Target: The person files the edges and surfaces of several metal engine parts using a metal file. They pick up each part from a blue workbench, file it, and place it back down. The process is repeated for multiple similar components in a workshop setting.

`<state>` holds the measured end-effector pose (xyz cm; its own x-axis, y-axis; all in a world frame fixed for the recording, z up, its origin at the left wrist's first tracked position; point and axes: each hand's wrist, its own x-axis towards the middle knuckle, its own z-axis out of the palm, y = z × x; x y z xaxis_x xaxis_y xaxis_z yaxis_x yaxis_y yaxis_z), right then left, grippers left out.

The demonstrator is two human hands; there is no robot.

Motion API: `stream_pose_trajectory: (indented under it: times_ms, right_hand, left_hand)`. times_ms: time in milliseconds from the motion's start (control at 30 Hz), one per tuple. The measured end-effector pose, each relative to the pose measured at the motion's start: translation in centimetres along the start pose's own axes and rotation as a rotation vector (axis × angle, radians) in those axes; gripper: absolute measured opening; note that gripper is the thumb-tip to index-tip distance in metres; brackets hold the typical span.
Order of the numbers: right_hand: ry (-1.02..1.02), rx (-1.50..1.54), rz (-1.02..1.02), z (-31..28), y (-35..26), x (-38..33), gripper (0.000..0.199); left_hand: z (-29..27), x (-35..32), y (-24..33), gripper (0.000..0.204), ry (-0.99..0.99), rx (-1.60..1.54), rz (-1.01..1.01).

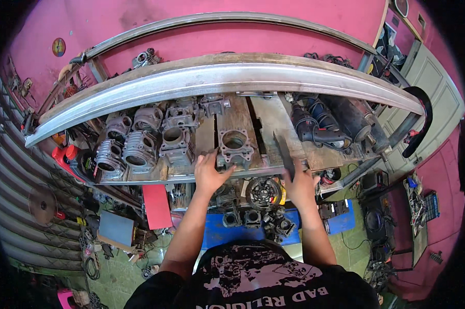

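A: What can't you make out?

B: The grey cast-metal engine cylinder with a round bore [235, 147] sits on the wooden counter [266, 118]. Its near left corner is hidden by the left hand [209, 172], whose fingers are clasped on that corner. The right hand [300, 186] is curled round the lower end of a long flat dark metal file [284, 153], right of the cylinder; its handle is hidden in the fist.

A: Anything cut off?

B: A curved steel rail [217, 80] crosses above the cylinder and hides the counter's far part. Left of the cylinder, a cluster of finned grey cylinders [139, 141] fills the counter to its left edge.

A: Room to move?

B: Bare wood lies between the cylinder and the file. Right of the file, black power tools with cables [320, 129] crowd the counter. The cylinder is close to the near edge.
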<state>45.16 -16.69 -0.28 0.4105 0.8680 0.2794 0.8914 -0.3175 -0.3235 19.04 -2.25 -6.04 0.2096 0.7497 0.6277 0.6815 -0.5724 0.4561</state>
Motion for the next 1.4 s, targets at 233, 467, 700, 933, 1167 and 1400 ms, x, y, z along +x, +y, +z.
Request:
stream_pose_trajectory:
  times_ms: [233, 467, 700, 933, 1167, 1400]
  right_hand:
    - [-0.049, -0.077, -0.290, -7.2, -7.0, -3.7, 0.058]
    - [0.025, -0.147, -0.329, 2.4, -11.7, 3.3, 0.053]
    - [0.115, -0.254, -0.490, -0.9, -12.6, -4.0, 0.063]
    - [0.145, -0.210, -0.376, 4.0, -13.0, 1.0, 0.063]
    - [0.280, -0.254, -0.527, 0.0, -16.8, -5.2, 0.061]
    - [0.028, -0.107, -0.293, 4.2, -17.6, 0.7, 0.055]
  left_hand:
    - [0.0, -0.1, -0.8, 0.075, -0.126, -0.015, -0.087]
    - [0.7, 0.1, -0.3, 0.074, -0.173, 0.011, -0.121]
    - [0.5, -0.2, -0.6, 0.067, -0.053, -0.004, -0.081]
    - [0.7, -0.1, 0.1, 0.070, -0.080, -0.037, -0.012]
    - [0.5, -0.5, -1.5, 0.072, -0.113, -0.022, -0.077]
    - [1.9, -0.3, -1.4, 0.062, -0.090, -0.064, -0.058]
